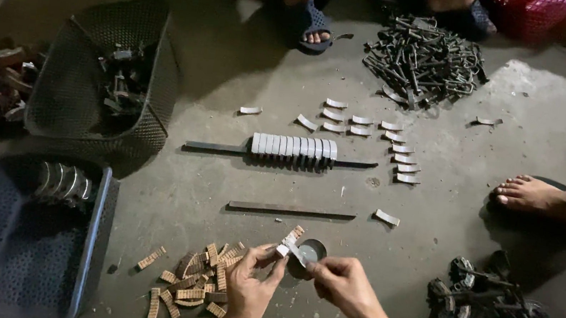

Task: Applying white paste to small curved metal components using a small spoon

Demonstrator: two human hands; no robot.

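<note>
While pinched together — left hand [249,288], right hand [343,285], curved strip [292,243].

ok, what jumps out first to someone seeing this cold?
Probably the two hands at bottom centre: the left hand and right hand together pinch a small curved pad piece over a round dish, next to a heap of tan ribbed pieces. Above them, a neat row of grey curved plates sits stacked along a flat bar on the concrete floor. A tangled pile of dark metal clips lies top right.
</note>
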